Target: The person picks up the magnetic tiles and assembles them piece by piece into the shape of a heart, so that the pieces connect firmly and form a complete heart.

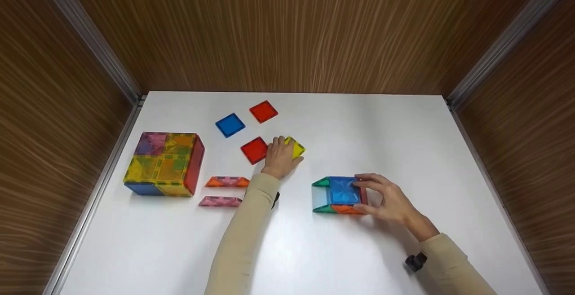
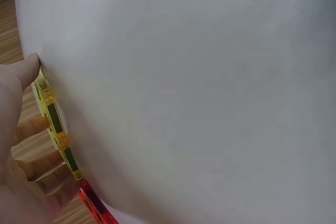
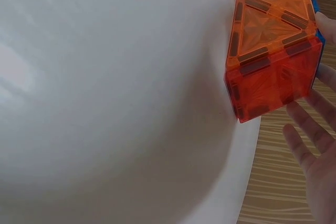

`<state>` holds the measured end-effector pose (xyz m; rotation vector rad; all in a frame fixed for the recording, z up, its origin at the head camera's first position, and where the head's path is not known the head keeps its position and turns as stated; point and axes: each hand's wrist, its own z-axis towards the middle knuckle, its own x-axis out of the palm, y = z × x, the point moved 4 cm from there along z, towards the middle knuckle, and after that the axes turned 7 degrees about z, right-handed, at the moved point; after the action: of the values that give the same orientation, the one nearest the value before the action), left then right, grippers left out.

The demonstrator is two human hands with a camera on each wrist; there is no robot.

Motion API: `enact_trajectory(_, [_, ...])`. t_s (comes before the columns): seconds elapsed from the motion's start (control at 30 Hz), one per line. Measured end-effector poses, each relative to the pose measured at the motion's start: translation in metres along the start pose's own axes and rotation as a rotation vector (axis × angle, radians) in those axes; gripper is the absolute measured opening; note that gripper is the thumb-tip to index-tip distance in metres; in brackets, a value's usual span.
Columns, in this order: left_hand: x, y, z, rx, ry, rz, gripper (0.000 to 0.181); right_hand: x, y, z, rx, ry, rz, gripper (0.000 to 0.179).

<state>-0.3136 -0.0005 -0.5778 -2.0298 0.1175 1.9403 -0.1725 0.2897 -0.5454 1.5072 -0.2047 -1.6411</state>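
Observation:
My left hand (image 1: 279, 158) grips a yellow square magnetic tile (image 1: 297, 149) lying on the table, with the thumb at its edge and the fingers over its top. In the left wrist view, the yellow tile (image 2: 55, 121) meets the corner of a red square tile (image 2: 97, 204). My right hand (image 1: 386, 198) holds a small box of magnetic tiles (image 1: 344, 190), thumb on the near side and fingertips at the far top edge. The box has a blue top, orange triangles on its near side and a red end (image 3: 275, 82). Green triangles (image 1: 321, 209) stick out from its left end.
Behind the left hand lie a blue square tile (image 1: 230, 125) and a red square tile (image 1: 263, 111). A larger multicoloured tile block (image 1: 164, 165) stands at the left. Two low strips of joined triangles, one orange and pink (image 1: 227, 181), one pink (image 1: 220, 201), stand near the left forearm.

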Motion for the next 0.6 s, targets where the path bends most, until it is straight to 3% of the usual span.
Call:
enact_trajectory(0.23, [-0.002,-0.002,-0.003,-0.009,-0.009,0.038,0.061,0.001,0.000,-0.001,0.014,0.003,0.015,0.050])
enact_trajectory(0.4, [-0.006,-0.007,-0.012,-0.029,-0.003,-0.035,0.056,0.001,0.000,0.000,0.014,0.005,0.017,0.050])
enact_trajectory(0.6, [-0.012,-0.018,-0.030,-0.008,0.039,-0.122,0.059,0.000,0.000,-0.001,0.014,0.005,0.019,0.050])
